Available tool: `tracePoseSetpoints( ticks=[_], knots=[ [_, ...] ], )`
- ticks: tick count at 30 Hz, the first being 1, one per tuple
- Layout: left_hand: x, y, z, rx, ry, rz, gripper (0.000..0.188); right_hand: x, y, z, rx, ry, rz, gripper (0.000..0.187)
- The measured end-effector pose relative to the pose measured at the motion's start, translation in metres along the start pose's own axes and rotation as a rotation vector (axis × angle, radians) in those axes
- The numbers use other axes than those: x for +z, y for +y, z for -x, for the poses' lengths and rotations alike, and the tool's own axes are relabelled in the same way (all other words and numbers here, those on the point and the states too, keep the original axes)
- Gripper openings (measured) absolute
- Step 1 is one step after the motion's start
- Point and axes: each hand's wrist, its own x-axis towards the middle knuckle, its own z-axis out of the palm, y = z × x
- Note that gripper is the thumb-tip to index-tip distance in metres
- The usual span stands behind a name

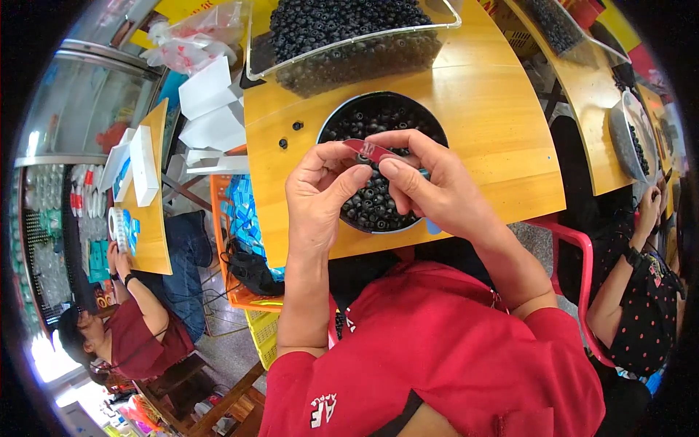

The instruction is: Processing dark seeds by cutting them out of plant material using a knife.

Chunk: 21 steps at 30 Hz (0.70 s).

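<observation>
Both my hands are raised over a round, dark bowl (438, 120) filled with small black round parts (375, 191) that look like caps with a hole in the middle. Between the fingers and thumb of my left hand (320, 186) is the left end of a thin, dark red strip (368, 150) with pale print. My right hand (429, 178) pinches the strip's other end, its thumb along the near edge. A small roundish piece shows just under the strip; I cannot tell whether it is held.
A clear bin (357, 45) heaped with black parts stands at the far edge of the wooden table (502, 124). Two loose parts (284, 143) lie left of the bowl. An orange crate (218, 193) with blue packets is at left. Co-workers sit at tables on both sides.
</observation>
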Motion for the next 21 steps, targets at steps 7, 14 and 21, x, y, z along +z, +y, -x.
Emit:
tracePoseSetpoints(
  ticks=[7, 14, 21],
  knots=[
    [-0.005, -0.004, -0.001, 0.067, -0.022, 0.008, 0.022, -0.006, 0.001, -0.005, 0.156, -0.060, -0.123, 0.027],
    [-0.003, -0.001, -0.002, 0.076, -0.028, 0.003, 0.020, -0.008, 0.003, -0.006, 0.178, -0.022, -0.221, 0.027],
    [0.000, 0.000, -0.003, 0.043, -0.035, -0.087, 0.023, -0.001, 0.002, -0.005, 0.112, 0.037, -0.184, 0.028]
  ],
)
